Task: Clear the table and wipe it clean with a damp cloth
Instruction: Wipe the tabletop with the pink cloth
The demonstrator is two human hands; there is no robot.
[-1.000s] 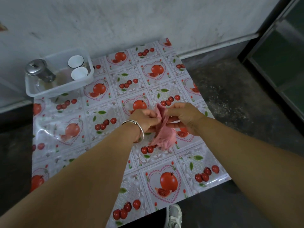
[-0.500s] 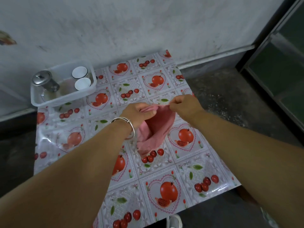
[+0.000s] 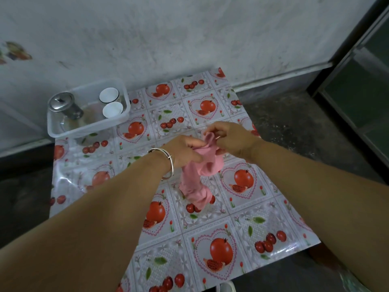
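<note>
1. Both my hands are up over the middle of the table, and between them hangs the crumpled pink cloth (image 3: 202,165). Its lower end is bunched on the glossy pomegranate-print plastic tablecloth (image 3: 231,234).
2. My left hand (image 3: 183,151), the one with the thin silver bangle (image 3: 168,160) at the wrist, has its fingers curled round the cloth's upper part. My right hand (image 3: 229,138) pinches the top edge just beside it, fingertips closed on the fabric.
3. The step in hand, as I read it, is opening the cloth out into a flat pad before wiping.
4. To do it well, I'd find two corners, pull them apart, then fold the cloth to a palm-sized pad. A wad like this would only smear.
5. The clear plastic rectangular tub (image 3: 63,131) sits at the far left corner. Inside it are a glass teapot with a steel lid (image 3: 63,106) and two small white cups (image 3: 111,103).
6. The tub is on the table, so that corner needs wiping too: lift it or slide it aside.
7. I'd wipe from the far edge towards me in overlapping strokes, pressing flat. The slick covering may slide or ruck up, so one hand should steady it.
</note>
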